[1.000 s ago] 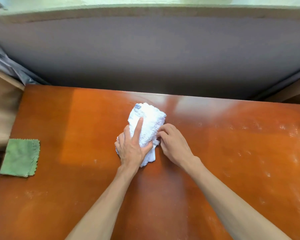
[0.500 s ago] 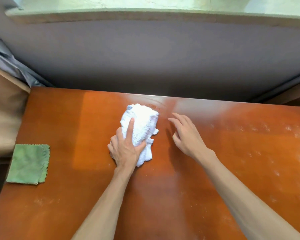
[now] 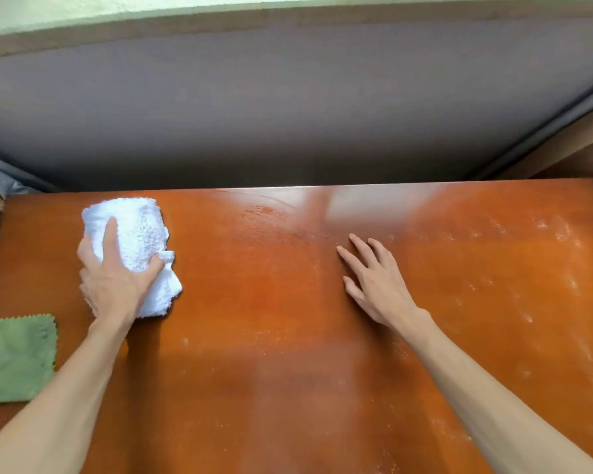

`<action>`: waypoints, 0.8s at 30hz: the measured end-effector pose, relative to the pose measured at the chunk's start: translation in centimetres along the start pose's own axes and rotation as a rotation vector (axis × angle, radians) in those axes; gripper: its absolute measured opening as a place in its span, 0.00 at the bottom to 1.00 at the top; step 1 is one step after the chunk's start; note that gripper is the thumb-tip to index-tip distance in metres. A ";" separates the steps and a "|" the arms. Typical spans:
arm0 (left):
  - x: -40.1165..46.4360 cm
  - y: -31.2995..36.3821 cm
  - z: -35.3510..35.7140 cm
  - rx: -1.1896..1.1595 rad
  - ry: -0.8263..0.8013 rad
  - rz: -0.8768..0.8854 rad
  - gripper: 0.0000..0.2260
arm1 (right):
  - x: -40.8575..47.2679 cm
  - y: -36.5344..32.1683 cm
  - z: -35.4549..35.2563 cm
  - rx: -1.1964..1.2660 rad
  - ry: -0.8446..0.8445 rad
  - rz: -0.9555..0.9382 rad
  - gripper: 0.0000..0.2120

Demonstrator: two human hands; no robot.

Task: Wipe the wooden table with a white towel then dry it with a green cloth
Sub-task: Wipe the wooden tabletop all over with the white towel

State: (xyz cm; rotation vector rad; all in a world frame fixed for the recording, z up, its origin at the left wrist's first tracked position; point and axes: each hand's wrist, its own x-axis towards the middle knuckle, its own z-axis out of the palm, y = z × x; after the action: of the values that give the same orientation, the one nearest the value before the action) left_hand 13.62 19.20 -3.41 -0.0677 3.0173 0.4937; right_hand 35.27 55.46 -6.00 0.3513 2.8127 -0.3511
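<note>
The left hand (image 3: pixel 112 285) presses the folded white towel (image 3: pixel 134 241) at the bench's (image 3: pixel 288 371) far left. The right hand (image 3: pixel 377 282) lies flat, released. The towel might bump the green cloth (image 3: pixel 16 359) off the edge.

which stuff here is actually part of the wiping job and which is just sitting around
Part of the job:
- white towel, gripped and pressed down by the left hand
- wooden table, dusty specks on its right side
- green cloth, at the table's left edge, untouched
- right hand, fingers spread flat on the table

Just there:
- grey panel behind the table
</note>
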 end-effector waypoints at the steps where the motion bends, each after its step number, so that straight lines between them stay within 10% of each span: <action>1: -0.8 0.9 0.4 -0.001 0.009 0.008 0.42 | 0.0 0.0 0.0 0.007 0.012 -0.005 0.27; 16: -17.3 25.4 11.4 -0.003 -0.181 0.382 0.43 | -2.7 7.6 -2.3 0.058 0.106 0.019 0.28; 24: -14.7 23.9 10.4 -0.046 -0.215 0.489 0.43 | -3.6 8.8 -2.2 0.067 0.060 0.045 0.29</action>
State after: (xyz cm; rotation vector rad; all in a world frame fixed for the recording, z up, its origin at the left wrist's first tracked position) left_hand 27.70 45.62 -4.34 0.6865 2.7933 0.5606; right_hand 40.42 63.60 -4.61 0.4464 2.8516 -0.4331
